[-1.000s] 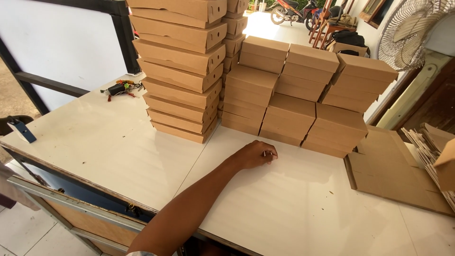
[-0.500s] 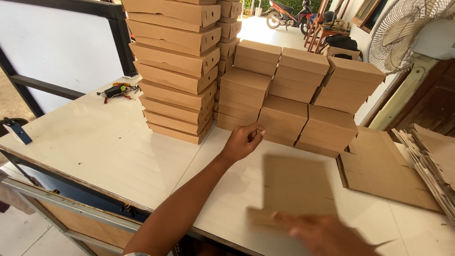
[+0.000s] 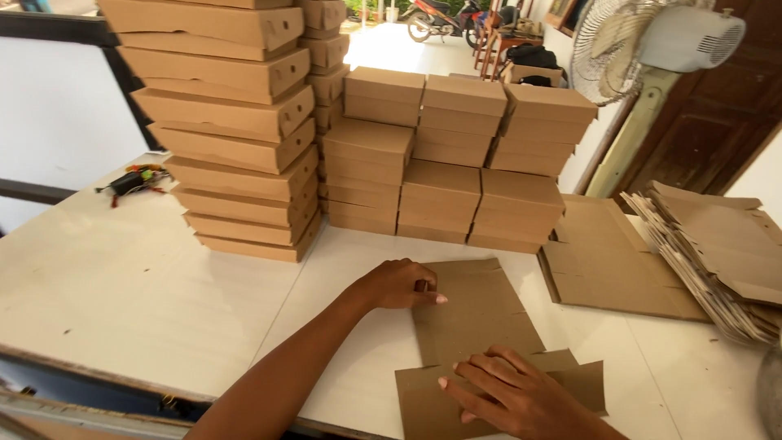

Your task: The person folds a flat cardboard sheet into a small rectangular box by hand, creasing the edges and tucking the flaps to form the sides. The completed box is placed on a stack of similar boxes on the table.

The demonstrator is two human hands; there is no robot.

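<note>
While the left hand (image 3: 399, 285) rests with curled fingers on the left edge of a flat cardboard sheet (image 3: 476, 314), its fingertips pinch or press that edge; whether it truly grips the sheet I cannot tell. The right hand (image 3: 509, 391) lies open, fingers spread and flat, pressing down on the near part of the same sheet, where side flaps stick out to either side. The sheet lies unfolded near the front edge of the white worktop (image 3: 122, 285), a little right of the middle, with its far end pointing toward the back.

Just beyond the sheet, toward the back of the worktop, stand low stacks of folded brown boxes (image 3: 444, 159), set in rows and touching one another. To their left rises a taller, slightly leaning pile of boxes (image 3: 236, 130), and behind it a second tall column (image 3: 326, 49). Near the left back corner lies a small dark tool with coloured bits (image 3: 130, 181).

Along the right edge, a layer of flat sheets (image 3: 603, 261) lies on the worktop, and further right a thick, fanned bundle of unfolded sheets (image 3: 717, 261) rests partly over it. Behind the right side stands a fan (image 3: 643, 41).
</note>
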